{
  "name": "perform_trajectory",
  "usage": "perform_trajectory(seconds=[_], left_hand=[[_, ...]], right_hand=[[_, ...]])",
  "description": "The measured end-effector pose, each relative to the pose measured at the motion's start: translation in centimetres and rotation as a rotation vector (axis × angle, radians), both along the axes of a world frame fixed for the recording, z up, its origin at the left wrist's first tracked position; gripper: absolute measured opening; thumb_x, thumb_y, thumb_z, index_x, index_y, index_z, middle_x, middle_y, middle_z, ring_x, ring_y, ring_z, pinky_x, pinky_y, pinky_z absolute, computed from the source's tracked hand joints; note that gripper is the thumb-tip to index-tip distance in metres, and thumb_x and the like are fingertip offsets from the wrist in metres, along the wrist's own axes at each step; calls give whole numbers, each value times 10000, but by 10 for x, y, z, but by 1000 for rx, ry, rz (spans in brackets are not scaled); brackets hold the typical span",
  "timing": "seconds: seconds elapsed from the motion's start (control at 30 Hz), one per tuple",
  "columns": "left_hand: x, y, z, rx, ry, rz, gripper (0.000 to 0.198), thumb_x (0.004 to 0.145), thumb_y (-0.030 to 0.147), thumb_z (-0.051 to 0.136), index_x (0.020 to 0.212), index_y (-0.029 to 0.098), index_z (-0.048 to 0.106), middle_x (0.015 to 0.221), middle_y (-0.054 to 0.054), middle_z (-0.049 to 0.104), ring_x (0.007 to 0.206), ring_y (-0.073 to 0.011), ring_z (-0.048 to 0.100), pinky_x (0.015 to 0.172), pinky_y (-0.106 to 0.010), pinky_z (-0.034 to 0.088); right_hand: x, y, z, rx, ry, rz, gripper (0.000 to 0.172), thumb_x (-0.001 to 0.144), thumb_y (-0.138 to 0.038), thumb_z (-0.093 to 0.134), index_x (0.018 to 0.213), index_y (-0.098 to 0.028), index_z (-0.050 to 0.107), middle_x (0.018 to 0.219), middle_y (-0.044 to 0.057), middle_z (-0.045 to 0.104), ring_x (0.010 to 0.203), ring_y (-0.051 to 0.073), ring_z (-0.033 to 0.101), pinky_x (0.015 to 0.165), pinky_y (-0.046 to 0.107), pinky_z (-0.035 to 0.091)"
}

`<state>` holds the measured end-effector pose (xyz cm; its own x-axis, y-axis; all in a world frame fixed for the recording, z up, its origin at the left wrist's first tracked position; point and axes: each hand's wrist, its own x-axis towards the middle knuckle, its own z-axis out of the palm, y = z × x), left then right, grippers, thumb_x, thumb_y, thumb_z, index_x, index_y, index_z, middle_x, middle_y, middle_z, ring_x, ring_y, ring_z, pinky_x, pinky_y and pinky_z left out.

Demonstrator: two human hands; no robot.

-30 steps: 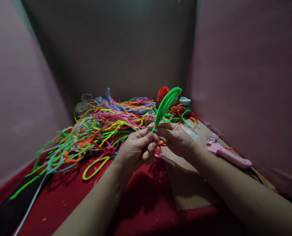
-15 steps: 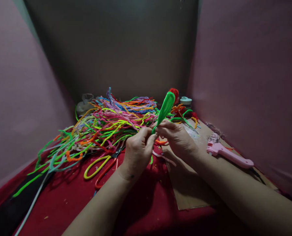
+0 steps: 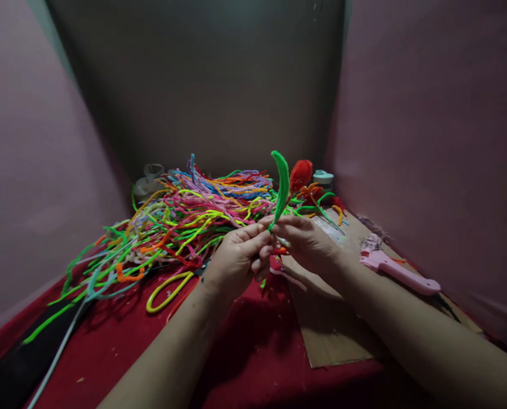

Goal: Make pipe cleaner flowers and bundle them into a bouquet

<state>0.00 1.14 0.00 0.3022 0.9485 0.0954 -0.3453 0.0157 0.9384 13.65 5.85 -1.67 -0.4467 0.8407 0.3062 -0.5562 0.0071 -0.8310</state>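
Observation:
A green pipe-cleaner leaf stands upright, curving left at its tip, with its lower end pinched between both hands. My left hand is closed on the base of the leaf, its fingers curled. From the other side my right hand grips the same base with thumb and fingers. Just behind the leaf is a red pipe-cleaner flower bud; whether it is held or stands apart I cannot tell. The fingertips hide the leaf's lowest part.
A heap of coloured pipe cleaners spreads behind and left. Scissors with a yellow handle lie by my left forearm. On the right are cardboard, a pink glue gun and a jar with a pale lid. Red cloth covers the table.
The green leaf has turned from a broad face leaning right to a narrow, upright, left-curving side. The red bud now shows more fully. My left hand has rolled over, its fingers more visible.

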Motion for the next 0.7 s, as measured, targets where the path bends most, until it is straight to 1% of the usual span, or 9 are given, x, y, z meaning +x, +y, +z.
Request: perform_trajectory(seconds=[0.07,0.1,0.17,0.27,0.3,0.33,0.43,0.53,0.7], left_hand=[[0,-1,0,-10,19,-38,149,779,298,599,764,160,544,517,79,409,343,-16,245,321,-150,280],[0,-1,1,20,68,-15,165,789,306,584,732,159,538,519,73,418,346,-22,264,328,-159,288],[4,-4,1,147,236,130,202,796,303,568,662,157,529,525,55,451,377,-40,346,371,-174,322],[10,-6,-1,359,484,412,163,771,247,592,636,160,569,519,44,491,445,-58,427,435,-172,340],[11,-7,-1,388,514,461,155,769,234,592,632,163,577,510,46,492,447,-59,431,441,-170,340],[11,-6,-2,386,509,472,163,774,236,584,627,165,577,502,47,493,438,-59,431,439,-171,341],[9,-3,-3,276,392,363,201,793,289,569,639,159,565,515,40,518,396,-64,452,404,-182,352],[4,0,-3,178,251,217,176,785,321,594,728,154,584,546,38,531,371,-56,446,363,-175,346],[-3,1,-3,4,21,-36,122,795,277,600,865,177,589,517,63,480,327,-16,337,330,-131,270]], right_hand=[[1,0,-1,62,-41,-3,93,645,-267,749,719,-219,719,703,-4,654,672,136,562,673,308,440],[1,0,-2,88,-54,-18,89,665,-273,734,736,-222,721,713,-2,652,683,140,563,677,311,441],[0,-1,-3,112,-56,-83,65,687,-260,716,742,-226,720,705,-6,640,686,140,559,693,312,440],[-3,-3,-3,92,-22,-166,39,667,-233,729,702,-223,715,689,-18,628,666,126,544,706,298,435],[-3,-4,-2,78,-17,-179,45,652,-234,739,684,-217,713,693,-18,629,659,120,541,697,288,434],[-3,-5,-1,70,-18,-175,61,642,-244,746,680,-211,713,696,-17,629,648,115,536,678,278,432],[-2,-8,4,81,-55,-60,142,663,-295,730,763,-195,719,668,-6,624,591,109,523,585,261,416],[0,-8,7,66,-63,32,196,681,-305,710,844,-195,709,660,3,635,565,124,544,567,281,428],[3,-8,6,-3,-48,62,156,632,-260,735,770,-191,709,661,4,648,594,130,567,603,289,449]])
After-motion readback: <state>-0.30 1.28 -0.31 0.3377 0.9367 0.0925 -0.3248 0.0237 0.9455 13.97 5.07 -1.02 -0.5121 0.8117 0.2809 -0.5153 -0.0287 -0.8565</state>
